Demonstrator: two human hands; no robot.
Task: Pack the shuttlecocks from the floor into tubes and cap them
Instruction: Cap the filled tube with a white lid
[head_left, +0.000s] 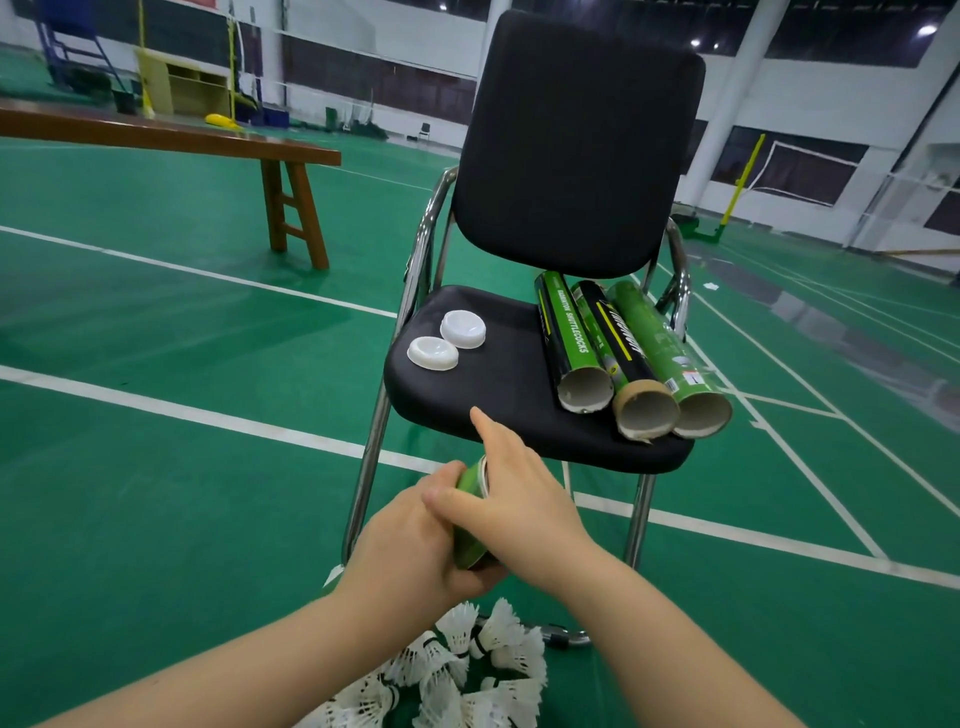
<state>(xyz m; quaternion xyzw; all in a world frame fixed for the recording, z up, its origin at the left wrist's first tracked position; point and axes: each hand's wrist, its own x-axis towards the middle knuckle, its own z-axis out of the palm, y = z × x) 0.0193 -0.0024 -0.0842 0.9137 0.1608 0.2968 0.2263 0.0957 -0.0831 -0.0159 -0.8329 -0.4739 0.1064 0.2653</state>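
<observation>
Green synthetic court floor (156, 467) with white lines carries a black padded chair (519, 395) on chrome tubing. Three open cardboard tubes (571, 343) lie side by side on the seat; the leftmost reads "BADMINTON SHUTTLECOCKS". Two white moulded caps (432, 353) lie at seat left. In front of the seat, the left hand (410, 540) grips a green tube (470, 519). The right hand (514, 488) covers its mouth, index finger straight; its grasp cannot be determined. White feathered shuttlecocks (467, 670) lie heaped on the floor below.

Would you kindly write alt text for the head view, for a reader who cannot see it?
A person's left hand holds a green tube while the right hand covers its mouth, above shuttlecocks on the floor. On the chair behind lie three open tubes and two white caps.
</observation>
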